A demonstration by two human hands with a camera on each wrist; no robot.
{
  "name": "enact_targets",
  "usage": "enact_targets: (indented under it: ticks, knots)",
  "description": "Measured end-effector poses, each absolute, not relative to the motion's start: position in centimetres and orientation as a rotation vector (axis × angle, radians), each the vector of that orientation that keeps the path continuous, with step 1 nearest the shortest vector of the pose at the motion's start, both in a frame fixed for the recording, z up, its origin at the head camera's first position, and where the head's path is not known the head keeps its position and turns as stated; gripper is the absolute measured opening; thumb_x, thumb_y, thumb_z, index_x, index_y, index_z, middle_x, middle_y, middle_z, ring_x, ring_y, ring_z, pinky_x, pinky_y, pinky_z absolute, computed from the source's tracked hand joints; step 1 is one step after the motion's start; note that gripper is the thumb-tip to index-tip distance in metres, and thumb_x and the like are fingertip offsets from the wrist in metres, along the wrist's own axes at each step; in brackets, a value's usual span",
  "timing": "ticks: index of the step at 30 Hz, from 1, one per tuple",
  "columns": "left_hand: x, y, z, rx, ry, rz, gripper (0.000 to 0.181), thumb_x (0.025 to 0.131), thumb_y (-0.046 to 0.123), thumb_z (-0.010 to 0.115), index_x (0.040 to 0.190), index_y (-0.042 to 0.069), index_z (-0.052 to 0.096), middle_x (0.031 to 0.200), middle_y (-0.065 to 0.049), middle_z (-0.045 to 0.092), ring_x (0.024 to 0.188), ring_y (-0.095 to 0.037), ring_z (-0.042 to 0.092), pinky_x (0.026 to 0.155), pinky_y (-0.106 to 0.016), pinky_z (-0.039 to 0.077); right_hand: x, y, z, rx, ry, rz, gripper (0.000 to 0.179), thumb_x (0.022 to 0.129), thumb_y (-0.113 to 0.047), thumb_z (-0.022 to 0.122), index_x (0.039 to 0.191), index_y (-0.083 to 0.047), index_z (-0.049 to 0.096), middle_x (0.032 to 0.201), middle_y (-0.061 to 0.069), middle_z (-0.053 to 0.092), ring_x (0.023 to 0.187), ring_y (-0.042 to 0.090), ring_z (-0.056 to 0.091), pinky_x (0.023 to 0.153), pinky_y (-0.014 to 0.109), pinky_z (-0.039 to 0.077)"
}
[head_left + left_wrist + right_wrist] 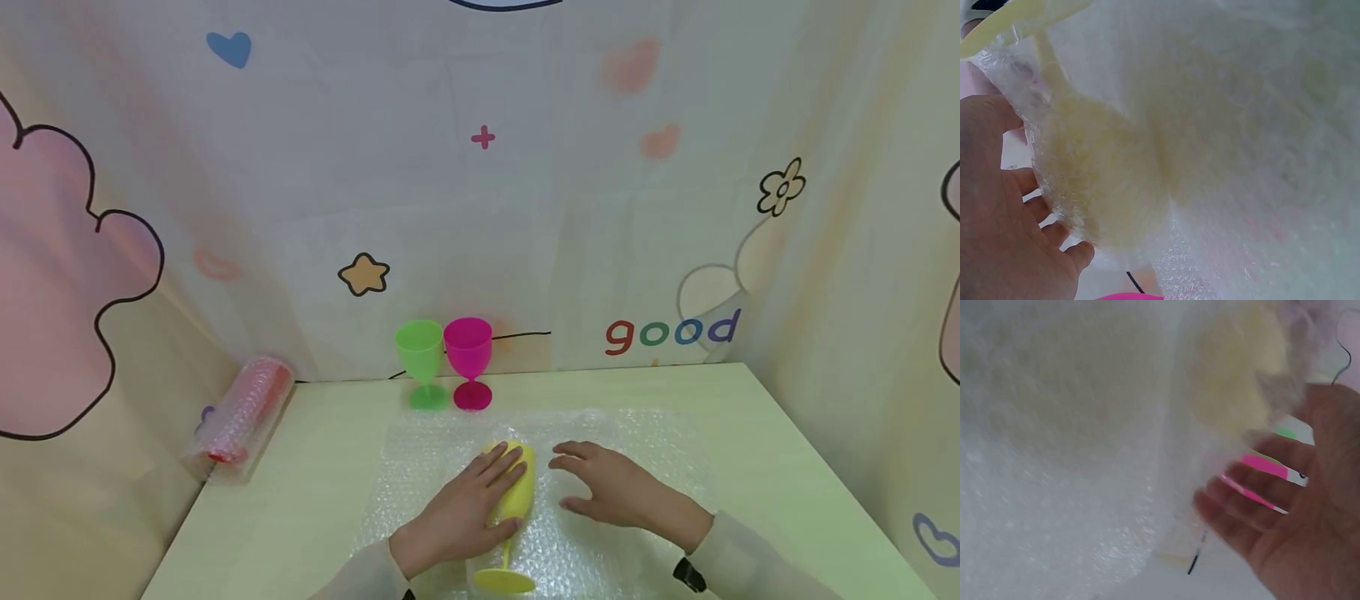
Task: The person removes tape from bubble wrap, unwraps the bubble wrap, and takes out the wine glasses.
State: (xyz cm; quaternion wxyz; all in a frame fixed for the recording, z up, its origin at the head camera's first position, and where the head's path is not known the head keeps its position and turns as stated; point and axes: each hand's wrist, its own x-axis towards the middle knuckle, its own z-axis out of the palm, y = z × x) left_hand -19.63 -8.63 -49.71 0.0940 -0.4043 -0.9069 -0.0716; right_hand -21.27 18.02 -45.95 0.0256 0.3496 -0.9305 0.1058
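Observation:
A yellow plastic goblet (519, 497) lies on its side on a sheet of bubble wrap (600, 542), its foot toward me. My left hand (471, 510) lies over the bowl with fingers extended, thumb near the stem. To the right, my right hand (611, 483) hovers over the sheet with loosely bent fingers, apart from the goblet. In the left wrist view, the goblet (1097, 169) shows cloudy yellow through the wrap, with my left fingers (1038, 209) at the edge. The right wrist view has blurred right fingers (1241, 512) beside the wrap.
A green goblet (420, 346) and a magenta goblet (468, 342) stand upright side by side at the table's back edge. At the left edge lies a bubble-wrapped bundle (251, 408) with something red inside. A printed curtain (480, 208) hangs behind the table (757, 450).

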Motion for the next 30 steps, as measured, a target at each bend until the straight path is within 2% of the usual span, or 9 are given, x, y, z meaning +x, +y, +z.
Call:
enact_targets:
  ticks: [3, 5, 7, 19, 30]
  knots:
    - [-19.6, -8.7, -49.7, -1.194, -2.708, -0.213, 0.069, 0.097, 0.048, 0.051, 0.153, 0.012, 0.034, 0.164, -0.004, 0.024, 0.153, -0.026, 0.021, 0.121, -0.041, 0.028, -20.8, 18.2, -46.9, 1.099, -3.088, 0.322, 0.076, 0.08, -0.047, 0.078, 0.144, -0.018, 0.049, 0.157, 0.01, 0.037, 0.141, 0.036, 0.04, 0.105, 0.053, 0.046]
    - [-19.6, -8.8, -49.8, -1.19, -2.722, -0.216, 0.07, 0.098, 0.049, 0.05, 0.154, 0.012, 0.033, 0.164, -0.004, 0.023, 0.153, -0.026, 0.02, 0.122, -0.041, 0.027, -20.7, 18.4, -47.5, 1.09, -3.158, 0.345, 0.089, 0.075, -0.05, 0.08, 0.149, -0.02, 0.041, 0.162, 0.01, 0.027, 0.147, 0.038, 0.03, 0.108, 0.056, 0.042]
    - [-19.5, -8.9, -49.8, -1.183, -2.726, -0.226, 0.07, 0.097, 0.049, 0.051, 0.154, 0.012, 0.032, 0.164, -0.004, 0.023, 0.153, -0.026, 0.02, 0.122, -0.04, 0.027, -20.7, 18.6, -48.2, 1.084, -3.189, 0.361, 0.096, 0.071, -0.052, 0.081, 0.151, -0.02, 0.039, 0.164, 0.011, 0.024, 0.148, 0.04, 0.025, 0.109, 0.058, 0.039]
    - [-19.3, -11.2, -49.7, -1.102, -2.785, -0.364, 0.073, 0.095, 0.046, 0.057, 0.155, 0.014, 0.03, 0.165, -0.001, 0.02, 0.153, -0.025, 0.019, 0.119, -0.039, 0.033, -21.0, 19.1, -49.5, 1.044, -3.259, 0.381, 0.097, 0.069, -0.056, 0.08, 0.15, -0.019, 0.041, 0.163, 0.013, 0.025, 0.15, 0.038, 0.023, 0.112, 0.056, 0.037]
    - [-19.2, -13.7, -50.3, -0.987, -2.825, -0.424, 0.076, 0.093, 0.044, 0.061, 0.156, 0.015, 0.028, 0.165, -0.002, 0.023, 0.151, -0.023, 0.024, 0.116, -0.041, 0.037, -21.2, 19.1, -49.7, 1.028, -3.275, 0.386, 0.096, 0.07, -0.057, 0.079, 0.15, -0.02, 0.041, 0.163, 0.012, 0.024, 0.15, 0.037, 0.023, 0.114, 0.056, 0.035]
